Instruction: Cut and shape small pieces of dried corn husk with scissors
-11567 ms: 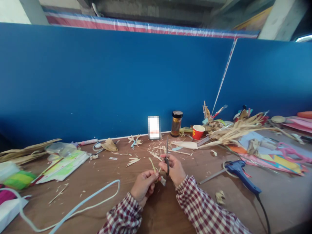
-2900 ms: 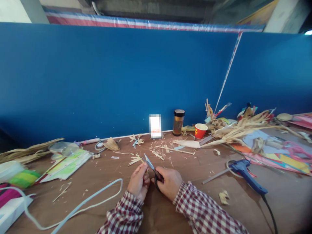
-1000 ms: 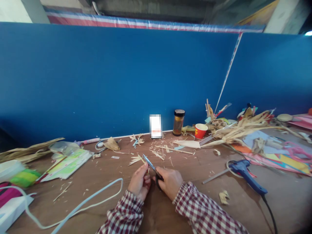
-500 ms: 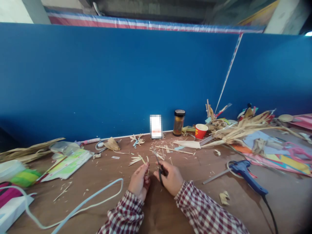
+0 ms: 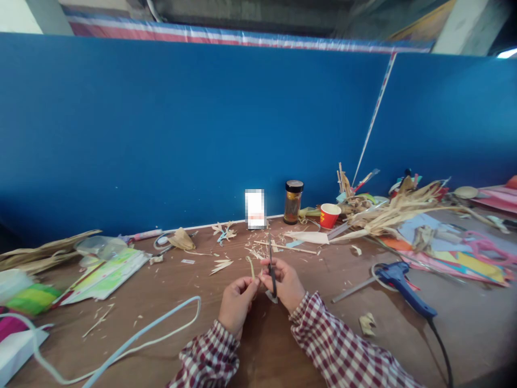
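Note:
In the head view, my left hand (image 5: 237,303) pinches a thin pale-green strip (image 5: 251,266) that curls over at its top. Dark-handled scissors (image 5: 272,269) are held in my right hand (image 5: 287,285), blades pointing up and away from me. The fingertips of both hands come close together at the base of the strip; whether the right ones also grip it, I cannot tell. Pointed pale husk pieces (image 5: 221,266) lie on the brown table just beyond my left hand. Small cut scraps (image 5: 258,250) are scattered behind the scissors.
A blue glue gun (image 5: 407,288) with a cord lies at the right. Behind stand a dark-lidded jar (image 5: 293,202) and a red paper cup (image 5: 330,216). Dried husks (image 5: 407,210) heap at the back right. A pale-blue cable (image 5: 149,328) loops at the left. A blue partition (image 5: 181,124) rises behind.
My hands have come together, fingertips now nearly meeting. The strip stands more upright in my left hand, and the scissors have turned more upright. The view has shifted slightly.

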The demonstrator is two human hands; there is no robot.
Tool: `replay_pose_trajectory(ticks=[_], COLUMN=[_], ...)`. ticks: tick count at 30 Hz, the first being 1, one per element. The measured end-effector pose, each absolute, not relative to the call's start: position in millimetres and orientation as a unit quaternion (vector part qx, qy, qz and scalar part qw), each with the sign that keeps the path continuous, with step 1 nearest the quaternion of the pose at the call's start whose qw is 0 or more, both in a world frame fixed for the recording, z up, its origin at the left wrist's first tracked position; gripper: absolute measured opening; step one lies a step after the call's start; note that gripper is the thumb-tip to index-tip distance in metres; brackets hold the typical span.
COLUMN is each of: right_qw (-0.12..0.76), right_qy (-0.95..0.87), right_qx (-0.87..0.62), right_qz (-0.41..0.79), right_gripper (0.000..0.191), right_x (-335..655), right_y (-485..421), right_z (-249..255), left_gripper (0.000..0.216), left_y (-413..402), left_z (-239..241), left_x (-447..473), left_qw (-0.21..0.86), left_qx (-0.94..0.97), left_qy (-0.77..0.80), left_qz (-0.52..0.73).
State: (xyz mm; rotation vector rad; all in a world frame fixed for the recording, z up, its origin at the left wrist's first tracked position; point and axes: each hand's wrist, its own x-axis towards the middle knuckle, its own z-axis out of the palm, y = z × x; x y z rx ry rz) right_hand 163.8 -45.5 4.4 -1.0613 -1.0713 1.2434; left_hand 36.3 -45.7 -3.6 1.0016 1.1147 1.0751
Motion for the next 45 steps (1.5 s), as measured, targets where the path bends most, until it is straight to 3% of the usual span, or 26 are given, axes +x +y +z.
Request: replay_pose_trajectory(ticks=[14,21,26,29,39,45], right_qw=[0.559,0.590,0.629,0.609,0.552,0.553], right_qy=[-0.493,-0.449,-0.413,-0.464,-0.481,-0.462], right_qx=[-0.471,-0.517,-0.552,-0.554,-0.424,-0.418], right_qz=[0.471,0.427,0.360,0.329,0.533,0.553], right_gripper=[0.031,0.036,0.036,0.036,0.037,0.038], right_x=[170,183,191,186,173,174], right_y=[-43,-36,-33,-37,-41,-40], right_z=[5,7,12,14,3,5], left_gripper=[0.034,0.033,0.031,0.030,0.033,0.035], left_y=[-46,-44,-44,-43,-47,-48], left_z=[-4,-5,0,1,2,2], left_x=[36,35,34,33,36,35], left_qw=[0.601,0.607,0.644,0.674,0.674,0.701], left_qx=[0.445,0.425,0.358,0.322,0.399,0.431], left_qy=[0.476,0.470,0.473,0.467,0.471,0.424], left_qz=[0.463,0.479,0.484,0.474,0.407,0.379])
